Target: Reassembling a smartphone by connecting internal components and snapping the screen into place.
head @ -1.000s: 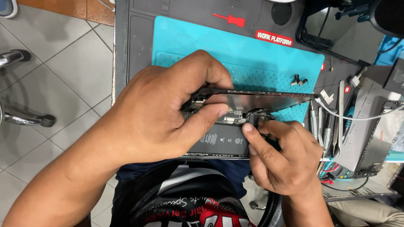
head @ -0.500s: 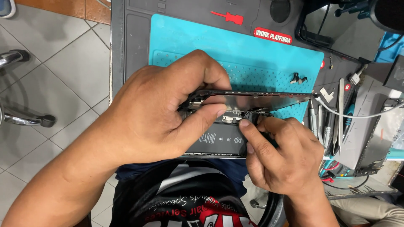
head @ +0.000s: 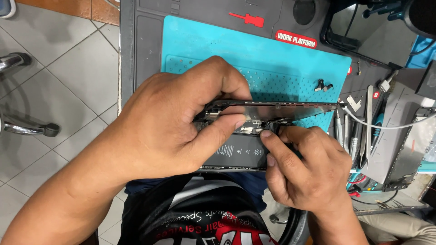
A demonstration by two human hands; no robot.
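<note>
Two hands work: left hand [head: 177,122] grips the opened phone [head: 240,149]; right hand [head: 302,170] pinches its connector.

Bright, even light from overhead fills the head view. It throws only soft, short shadows under the left hand [head: 168,127] and right hand [head: 304,168]. The thin raised metal-backed screen panel [head: 281,109] carries a pale sheen. The teal rubber work mat [head: 227,50] is evenly lit and sharp. The grey floor tiles [head: 54,90] bow slightly toward the frame edge. No motion blur shows.
</note>
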